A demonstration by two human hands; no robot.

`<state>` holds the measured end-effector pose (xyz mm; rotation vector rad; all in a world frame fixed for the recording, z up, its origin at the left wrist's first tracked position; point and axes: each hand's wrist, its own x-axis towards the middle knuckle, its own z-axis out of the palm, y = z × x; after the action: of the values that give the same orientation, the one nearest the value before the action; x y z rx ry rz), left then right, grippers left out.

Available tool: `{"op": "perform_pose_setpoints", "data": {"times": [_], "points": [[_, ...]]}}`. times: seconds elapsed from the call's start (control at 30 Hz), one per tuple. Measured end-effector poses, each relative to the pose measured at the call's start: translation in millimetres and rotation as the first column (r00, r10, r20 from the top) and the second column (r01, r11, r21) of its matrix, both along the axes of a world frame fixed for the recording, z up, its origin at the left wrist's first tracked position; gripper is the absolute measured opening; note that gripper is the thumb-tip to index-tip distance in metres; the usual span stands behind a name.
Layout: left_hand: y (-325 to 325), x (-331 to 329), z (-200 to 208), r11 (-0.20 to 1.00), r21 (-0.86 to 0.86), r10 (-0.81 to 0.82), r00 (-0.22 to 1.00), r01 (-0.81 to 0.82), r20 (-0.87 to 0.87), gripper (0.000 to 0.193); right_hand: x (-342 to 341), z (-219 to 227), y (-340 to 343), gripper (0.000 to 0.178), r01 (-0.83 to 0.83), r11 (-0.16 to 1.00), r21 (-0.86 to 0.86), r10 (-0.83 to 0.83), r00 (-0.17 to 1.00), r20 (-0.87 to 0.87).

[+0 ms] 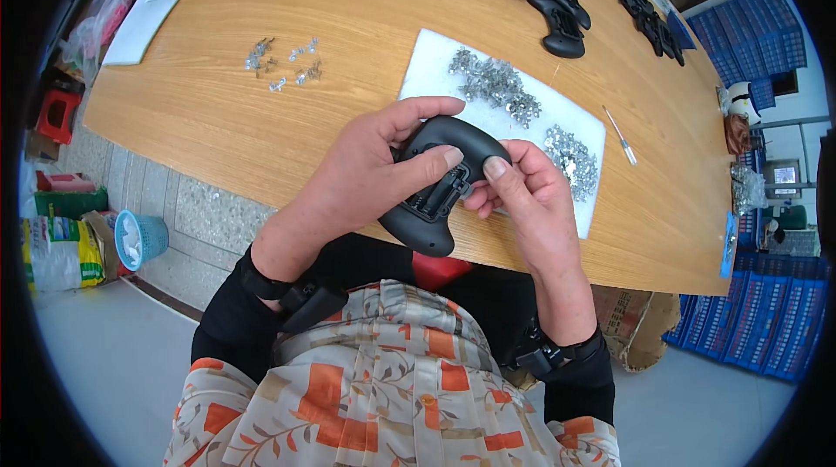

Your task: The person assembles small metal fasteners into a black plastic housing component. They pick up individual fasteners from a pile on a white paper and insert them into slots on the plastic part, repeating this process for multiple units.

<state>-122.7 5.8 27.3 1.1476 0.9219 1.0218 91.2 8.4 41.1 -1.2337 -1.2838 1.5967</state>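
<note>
Both hands gripping black controller shell, table edge below

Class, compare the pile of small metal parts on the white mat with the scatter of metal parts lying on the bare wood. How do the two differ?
The metal parts on the white mat form dense heaps; the scatter on the bare wood is sparse, its pieces lying apart. The mat's pile holds far more pieces. It lies just beyond the hands holding the black controller shell; the scatter sits farther toward the person's left. Both are small, shiny, silver-coloured parts on the wooden table.
</note>
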Motion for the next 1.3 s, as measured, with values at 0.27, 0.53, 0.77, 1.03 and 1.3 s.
{"op": "perform_pose_setpoints", "data": {"times": [0.27, 0.53, 0.77, 1.03, 1.3], "points": [[3.1, -9.6, 2.7, 0.987, -0.150, -0.035, 0.995, 0.050, 0.098, 0.048, 4.2, -1.7, 2.0, 0.026, 0.006, 1.000, -0.026, -0.009, 0.994, -0.108], [3.9, -2.3, -5.4, 0.995, -0.090, -0.028, 0.996, 0.035, 0.083, 0.049, 9.0, -5.8, 7.9, 0.026, 0.010, 1.000, -0.026, -0.011, 0.999, -0.034], [1.6, 7.7, -2.5, 0.997, 0.075, 0.035, 0.938, -0.009, -0.344, 0.054, 8.6, -8.5, 5.6, 0.025, 0.033, 0.997, 0.064, -0.034, 0.999, 0.026], [0.7, 3.9, -2.6, 0.997, 0.081, 0.015, 0.982, 0.000, -0.187, 0.052, 9.7, 0.2, 7.8, 0.026, 0.018, 0.998, 0.068, -0.020, 0.999, 0.030], [-2.3, 17.7, -0.7, 0.905, 0.425, 0.265, 0.786, -0.004, -0.558, 0.050, 6.5, 2.4, 4.6, 0.024, 0.035, 0.990, 0.134, -0.051, 0.992, 0.116]]}}
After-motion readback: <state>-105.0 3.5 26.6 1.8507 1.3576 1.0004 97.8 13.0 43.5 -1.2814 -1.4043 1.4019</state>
